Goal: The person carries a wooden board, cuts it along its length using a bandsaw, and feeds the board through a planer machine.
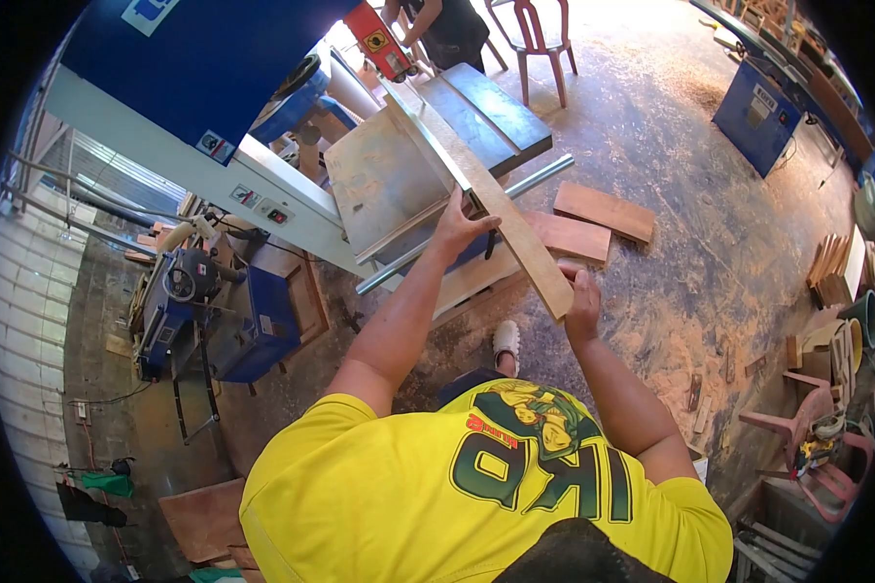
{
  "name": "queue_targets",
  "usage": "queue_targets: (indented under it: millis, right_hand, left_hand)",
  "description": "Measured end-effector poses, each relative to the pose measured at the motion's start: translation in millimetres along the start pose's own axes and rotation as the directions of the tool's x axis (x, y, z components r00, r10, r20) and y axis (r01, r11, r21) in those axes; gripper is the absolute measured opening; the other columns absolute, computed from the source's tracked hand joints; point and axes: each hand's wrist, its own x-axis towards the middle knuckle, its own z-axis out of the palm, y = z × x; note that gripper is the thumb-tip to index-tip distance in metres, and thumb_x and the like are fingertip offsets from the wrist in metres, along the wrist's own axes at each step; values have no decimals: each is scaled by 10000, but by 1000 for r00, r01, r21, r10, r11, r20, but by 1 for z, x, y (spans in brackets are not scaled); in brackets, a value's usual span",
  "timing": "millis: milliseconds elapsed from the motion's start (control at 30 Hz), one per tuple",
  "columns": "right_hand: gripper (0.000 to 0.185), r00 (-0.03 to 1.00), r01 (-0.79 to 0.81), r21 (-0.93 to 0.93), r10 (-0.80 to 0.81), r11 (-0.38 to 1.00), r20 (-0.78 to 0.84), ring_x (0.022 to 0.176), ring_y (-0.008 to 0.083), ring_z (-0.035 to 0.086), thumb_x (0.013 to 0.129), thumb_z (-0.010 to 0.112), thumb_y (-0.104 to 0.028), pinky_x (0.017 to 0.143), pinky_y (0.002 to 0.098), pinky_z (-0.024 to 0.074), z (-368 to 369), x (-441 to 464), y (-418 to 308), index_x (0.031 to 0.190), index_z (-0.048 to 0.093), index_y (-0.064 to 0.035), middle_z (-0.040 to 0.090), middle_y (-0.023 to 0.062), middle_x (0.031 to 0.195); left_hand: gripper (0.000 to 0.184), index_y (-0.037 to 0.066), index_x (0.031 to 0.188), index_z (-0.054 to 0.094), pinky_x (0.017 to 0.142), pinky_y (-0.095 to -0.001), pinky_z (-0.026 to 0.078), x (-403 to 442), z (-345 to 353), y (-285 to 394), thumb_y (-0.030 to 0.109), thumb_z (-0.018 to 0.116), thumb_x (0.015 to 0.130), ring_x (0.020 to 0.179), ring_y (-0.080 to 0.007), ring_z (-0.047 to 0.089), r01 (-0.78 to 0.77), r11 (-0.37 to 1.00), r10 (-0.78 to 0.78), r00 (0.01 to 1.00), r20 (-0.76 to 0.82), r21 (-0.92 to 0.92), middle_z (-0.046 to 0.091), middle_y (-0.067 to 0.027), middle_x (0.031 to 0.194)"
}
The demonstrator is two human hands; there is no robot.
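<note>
A long light wooden board (pixel 527 255) lies along the metal fence (pixel 428 136) of a large bandsaw, its near end sticking out past the table toward me. My right hand (pixel 581 303) is closed on that near end at its right edge. At the near end of the fence is my left hand (pixel 457 231), thumb and forefinger spread apart. Its forefinger points up along the fence, and its thumb reaches to the board's left edge. The other left fingers are partly hidden. Under the red blade guard (pixel 381 41), the blade itself cannot be made out.
The saw table (pixel 374 185) has a metal rail (pixel 544 175) along its near side. Two reddish planks (pixel 605 211) lie right of the board. A person (pixel 447 34) stands beyond the saw near a red chair (pixel 537 39). Another blue machine (pixel 253 325) stands left; sawdust covers the floor.
</note>
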Motion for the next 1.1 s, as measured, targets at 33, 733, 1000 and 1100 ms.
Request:
queue_targets:
  millis: [33,733,1000,1100]
  right_hand:
    - [400,1000,-10,5,10,1000,-1,854,172,587,989,332,-249,803,303,450,1,0,-2,968,623,24,638,103,922]
    - [428,1000,0,16,0,1000,0,857,184,592,987,327,-269,801,309,452,11,14,12,957,630,32,644,109,911]
    - [425,1000,0,6,0,1000,-6,850,186,595,987,324,-252,799,312,455,16,18,10,946,633,37,647,113,905]
    - [425,1000,9,1,-9,1000,-5,848,185,596,987,324,-248,794,308,456,16,20,13,939,635,37,648,113,903]
  left_hand:
    - [1184,-15,1462,65,1073,-348,313,0,0,-1,248,875,640,1303,-255,372,2,1000,-2,1000,-2,11,371,-186,1402]
    - [1192,-18,1464,62,1077,-342,297,-3,2,4,254,875,637,1312,-253,357,7,1000,-7,1000,-6,21,371,-181,1404]
    - [1179,-19,1462,65,1066,-335,315,-3,1,1,235,873,642,1288,-240,390,-3,1000,4,1000,-16,20,402,-176,1380]
    - [1171,-18,1460,69,1060,-332,322,-5,4,6,229,872,644,1277,-233,404,-12,1000,12,1000,-14,8,422,-171,1364]
